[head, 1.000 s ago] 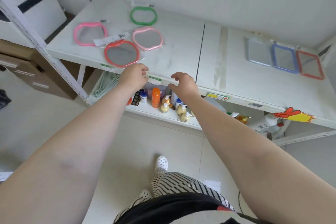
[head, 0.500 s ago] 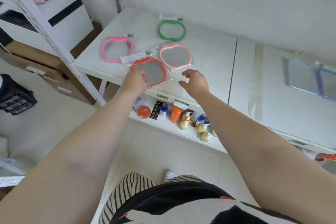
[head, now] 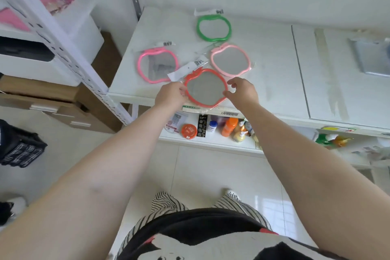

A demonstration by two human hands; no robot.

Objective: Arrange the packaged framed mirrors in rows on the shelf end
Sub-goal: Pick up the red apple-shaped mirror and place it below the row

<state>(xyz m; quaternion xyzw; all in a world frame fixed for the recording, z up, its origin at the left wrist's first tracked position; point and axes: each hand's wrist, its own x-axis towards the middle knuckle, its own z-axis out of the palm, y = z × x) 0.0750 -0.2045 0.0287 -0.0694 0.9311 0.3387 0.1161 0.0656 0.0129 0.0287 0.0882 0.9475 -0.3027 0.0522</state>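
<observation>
Four apple-shaped mirrors in clear packets lie on the left end of the white shelf top (head: 274, 82). The red-framed mirror (head: 205, 88) is nearest, with its lower edge at the shelf's front lip. My left hand (head: 171, 95) pinches its left rim and my right hand (head: 242, 91) pinches its right rim. Behind it on the left lies a hot pink mirror (head: 157, 65), whose right side is partly covered by the red one's white header card. A pale pink mirror (head: 230, 61) lies behind on the right, and a green mirror (head: 213, 28) is farthest back.
A grey rectangular mirror (head: 373, 58) lies at the right edge of the shelf top. Bottles and small goods (head: 229, 126) stand on the lower shelf under my hands. A white perforated rack post (head: 69, 57) and cardboard boxes (head: 63, 99) stand to the left.
My view has swung left and closer to the apple mirrors. Both hands have moved forward from the shelf's front edge and closed on the red mirror's two sides.
</observation>
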